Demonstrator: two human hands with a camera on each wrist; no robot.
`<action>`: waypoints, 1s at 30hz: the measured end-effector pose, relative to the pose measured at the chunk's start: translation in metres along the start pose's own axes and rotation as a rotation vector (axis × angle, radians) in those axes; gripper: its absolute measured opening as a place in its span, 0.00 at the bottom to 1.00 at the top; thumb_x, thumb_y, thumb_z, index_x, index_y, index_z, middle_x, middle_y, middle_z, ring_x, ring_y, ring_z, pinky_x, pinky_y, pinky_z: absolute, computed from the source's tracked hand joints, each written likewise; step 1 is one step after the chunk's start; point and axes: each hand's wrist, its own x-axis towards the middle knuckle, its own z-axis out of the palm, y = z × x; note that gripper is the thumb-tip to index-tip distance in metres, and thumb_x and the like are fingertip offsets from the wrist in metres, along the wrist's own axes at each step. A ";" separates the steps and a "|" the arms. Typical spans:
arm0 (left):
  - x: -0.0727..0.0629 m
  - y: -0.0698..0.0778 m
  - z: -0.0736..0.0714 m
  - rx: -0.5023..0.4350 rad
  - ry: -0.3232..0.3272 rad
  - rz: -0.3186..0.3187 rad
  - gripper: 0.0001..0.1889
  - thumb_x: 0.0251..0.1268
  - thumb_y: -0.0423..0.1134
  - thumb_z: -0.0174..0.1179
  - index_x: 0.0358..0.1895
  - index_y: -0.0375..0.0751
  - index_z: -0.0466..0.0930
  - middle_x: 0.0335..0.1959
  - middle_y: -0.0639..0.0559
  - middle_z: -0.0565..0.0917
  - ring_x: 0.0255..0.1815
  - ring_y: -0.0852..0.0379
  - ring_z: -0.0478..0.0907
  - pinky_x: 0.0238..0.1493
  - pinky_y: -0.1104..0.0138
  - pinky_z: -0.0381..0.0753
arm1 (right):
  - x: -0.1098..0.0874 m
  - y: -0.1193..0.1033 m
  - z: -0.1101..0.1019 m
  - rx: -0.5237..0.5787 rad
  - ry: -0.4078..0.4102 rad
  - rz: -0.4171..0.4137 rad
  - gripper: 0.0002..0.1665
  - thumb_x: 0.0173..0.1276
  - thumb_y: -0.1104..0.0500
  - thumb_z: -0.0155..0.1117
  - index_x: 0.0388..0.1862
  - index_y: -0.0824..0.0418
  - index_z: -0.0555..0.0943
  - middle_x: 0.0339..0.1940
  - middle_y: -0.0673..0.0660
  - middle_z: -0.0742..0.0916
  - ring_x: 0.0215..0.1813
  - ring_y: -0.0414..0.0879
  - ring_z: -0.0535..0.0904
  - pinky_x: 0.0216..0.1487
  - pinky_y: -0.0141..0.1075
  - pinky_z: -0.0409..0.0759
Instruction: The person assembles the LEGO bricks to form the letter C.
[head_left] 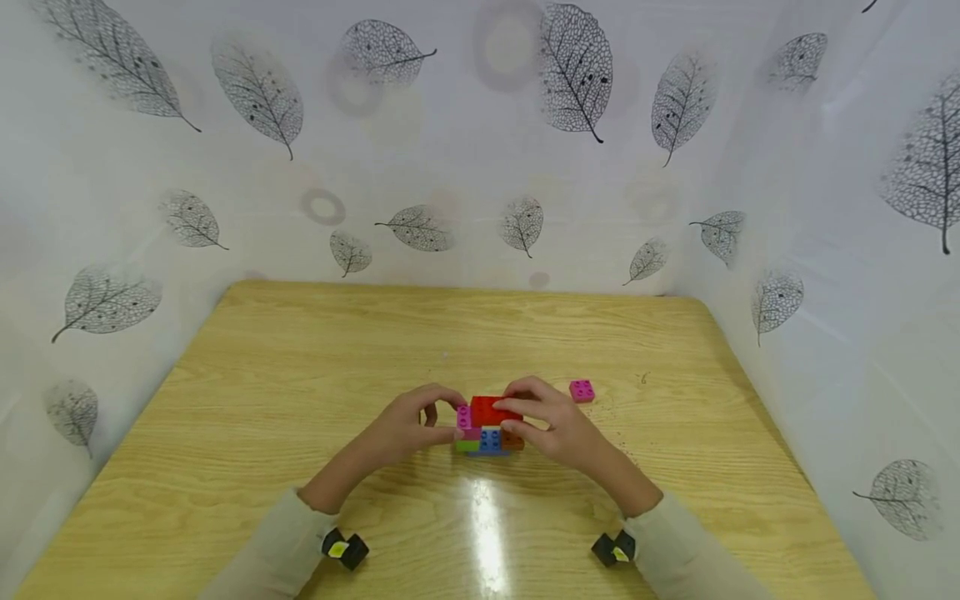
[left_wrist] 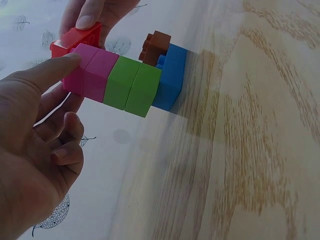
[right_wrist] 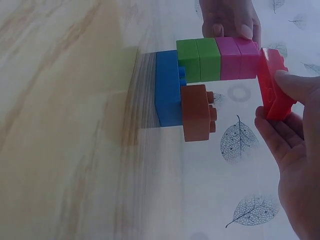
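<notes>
"Red toy brick (right_wrist: 271, 95) first: where is it?"

"At the top of the column, tilted, its left end at the upper pink brick (right_wrist: 250, 60) and the rest overhanging to the right. I can't tell whether any studs are engaged."

"And underneath?"

"A lower pink brick (right_wrist: 229, 60), two green bricks (right_wrist: 210, 60), then a long blue brick (right_wrist: 167, 90) on the worktop (head_left: 300, 358). A brown brick (right_wrist: 196, 112) sits at the blue one's right end."

"How are the fingers?"

"On the right hand (head_left: 562, 429), thumb and fingers pinch the red brick. The left hand (head_left: 401, 425) pinches the column at its pink top, from near and far."

"What worries you?"

"Leverage, mostly. Pressing on the overhanging end could pry the red brick away or rock the column, which stands only on the left end of the blue brick."

"Anything else?"

"Pushing down at that tilt might jam it crooked on the studs. Should the left hand slacken, a sideways shove could split the stack at a seam."

"And the loose pink brick (head_left: 581, 391)?"

"Far and right, apart from the right hand. Little risk there, I'd judge."
</notes>
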 end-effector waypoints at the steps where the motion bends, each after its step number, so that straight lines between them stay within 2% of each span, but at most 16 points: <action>1: 0.000 0.000 0.000 -0.002 -0.002 0.002 0.19 0.63 0.51 0.70 0.56 0.58 0.80 0.51 0.60 0.81 0.34 0.56 0.72 0.29 0.69 0.73 | 0.000 0.000 0.000 -0.013 -0.002 -0.007 0.15 0.70 0.61 0.68 0.53 0.64 0.86 0.54 0.59 0.82 0.49 0.47 0.80 0.45 0.28 0.81; 13: 0.002 -0.002 0.004 0.000 -0.005 0.003 0.19 0.63 0.51 0.70 0.56 0.58 0.80 0.51 0.61 0.81 0.34 0.56 0.72 0.29 0.69 0.74 | 0.002 -0.004 -0.004 -0.115 -0.013 -0.079 0.14 0.68 0.61 0.70 0.51 0.63 0.87 0.52 0.60 0.83 0.46 0.47 0.82 0.44 0.28 0.82; 17: 0.002 -0.002 0.003 -0.005 -0.002 -0.003 0.19 0.63 0.52 0.70 0.56 0.59 0.80 0.51 0.61 0.81 0.34 0.56 0.72 0.29 0.68 0.74 | 0.004 -0.004 -0.004 -0.131 -0.016 -0.107 0.14 0.71 0.58 0.67 0.51 0.64 0.87 0.52 0.60 0.83 0.45 0.46 0.81 0.41 0.31 0.82; 21: 0.001 0.000 0.002 -0.010 -0.002 -0.011 0.19 0.63 0.51 0.70 0.56 0.59 0.80 0.51 0.61 0.81 0.34 0.56 0.72 0.29 0.68 0.74 | 0.007 -0.006 -0.005 -0.148 -0.027 -0.141 0.13 0.70 0.61 0.68 0.51 0.64 0.87 0.51 0.60 0.82 0.44 0.47 0.80 0.38 0.33 0.82; 30: 0.000 0.000 0.001 0.013 0.013 0.003 0.19 0.63 0.51 0.70 0.56 0.58 0.81 0.49 0.61 0.82 0.33 0.57 0.72 0.27 0.69 0.73 | 0.013 -0.010 -0.009 -0.166 -0.087 -0.124 0.13 0.66 0.65 0.71 0.50 0.63 0.86 0.49 0.59 0.82 0.41 0.45 0.79 0.39 0.28 0.80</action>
